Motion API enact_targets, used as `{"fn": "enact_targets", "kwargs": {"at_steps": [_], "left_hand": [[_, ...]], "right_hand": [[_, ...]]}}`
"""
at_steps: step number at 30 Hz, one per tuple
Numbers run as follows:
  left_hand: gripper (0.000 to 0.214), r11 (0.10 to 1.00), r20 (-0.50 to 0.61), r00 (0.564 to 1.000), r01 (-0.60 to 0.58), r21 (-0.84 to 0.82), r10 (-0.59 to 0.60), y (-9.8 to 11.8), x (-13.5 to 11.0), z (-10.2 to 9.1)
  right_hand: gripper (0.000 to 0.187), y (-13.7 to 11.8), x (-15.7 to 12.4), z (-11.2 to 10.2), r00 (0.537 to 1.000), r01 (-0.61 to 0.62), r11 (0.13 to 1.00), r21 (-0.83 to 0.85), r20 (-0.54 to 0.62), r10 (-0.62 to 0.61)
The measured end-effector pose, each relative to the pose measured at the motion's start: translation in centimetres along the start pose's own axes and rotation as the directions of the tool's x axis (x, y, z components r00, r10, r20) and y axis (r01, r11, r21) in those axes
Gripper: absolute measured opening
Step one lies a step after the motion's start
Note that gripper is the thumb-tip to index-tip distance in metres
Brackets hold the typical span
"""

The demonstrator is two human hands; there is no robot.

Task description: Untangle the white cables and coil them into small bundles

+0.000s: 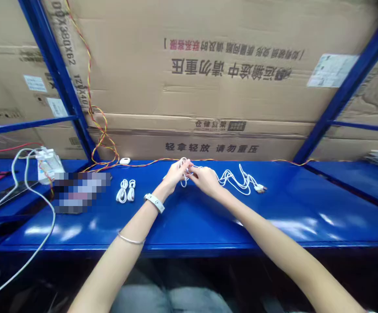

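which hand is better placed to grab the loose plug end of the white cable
Right, probably: the right hand sits closer to the white cable's plug end, on its side, while the left hand is further away.

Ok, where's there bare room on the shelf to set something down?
The widest bare stretch of the blue steel shelf lies in front of the white cable held by the left hand and right hand, running rightward. A smaller patch sits in front of the two coiled white cables. The far left is crowded, around the blurred object and white package.
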State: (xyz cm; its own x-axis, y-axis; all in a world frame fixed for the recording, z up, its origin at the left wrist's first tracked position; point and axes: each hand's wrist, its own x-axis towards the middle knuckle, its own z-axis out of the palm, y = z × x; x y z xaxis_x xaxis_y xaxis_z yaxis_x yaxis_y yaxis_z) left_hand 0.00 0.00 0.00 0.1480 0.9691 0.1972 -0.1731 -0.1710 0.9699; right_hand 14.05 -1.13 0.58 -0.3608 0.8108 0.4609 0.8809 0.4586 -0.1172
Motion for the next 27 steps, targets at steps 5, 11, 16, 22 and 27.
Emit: {"fn": "enact_targets", "kwargs": {"at_steps": [5, 11, 16, 22, 27], "left_hand": [[0.042, 0.959, -0.153, 0.98, -0.161, -0.232, 0.128, 0.7, 0.6, -1.1], [0.044, 0.824, -0.296, 0.952, -0.226, -0.52, 0.075, 2.4, 1.1, -4.0], [0.04, 0.866, -0.303, 0.953, -0.162, -0.473, 0.013, 2.4, 1.6, -5.0], [0.031, 0.992, -0.073, 0.997, -0.016, -0.124, 0.007, 0.5, 0.9, -2.2], [0.035, 0.969, 0.107, 0.989, -0.12, 0.214, 0.099, 0.0, -0.2, -0.2]], "right_hand": [[0.023, 1.4, 0.4, -0.4, 0.993, 0.113, 0.99, 0.085, 0.024, -0.115], [0.027, 5.7, 0.9, -2.1, 0.993, 0.003, 0.914, 0.406, 0.106, -0.05], [0.031, 6.7, 1.1, -3.0, 0.974, -0.079, 0.73, 0.679, 0.207, -0.087], [0.03, 4.1, 1.2, -1.7, 0.996, -0.044, 0.683, 0.729, -0.02, 0.086], [0.02, 3.0, 1.3, -0.3, 0.976, -0.099, 0.64, 0.762, -0.051, 0.212]]}}
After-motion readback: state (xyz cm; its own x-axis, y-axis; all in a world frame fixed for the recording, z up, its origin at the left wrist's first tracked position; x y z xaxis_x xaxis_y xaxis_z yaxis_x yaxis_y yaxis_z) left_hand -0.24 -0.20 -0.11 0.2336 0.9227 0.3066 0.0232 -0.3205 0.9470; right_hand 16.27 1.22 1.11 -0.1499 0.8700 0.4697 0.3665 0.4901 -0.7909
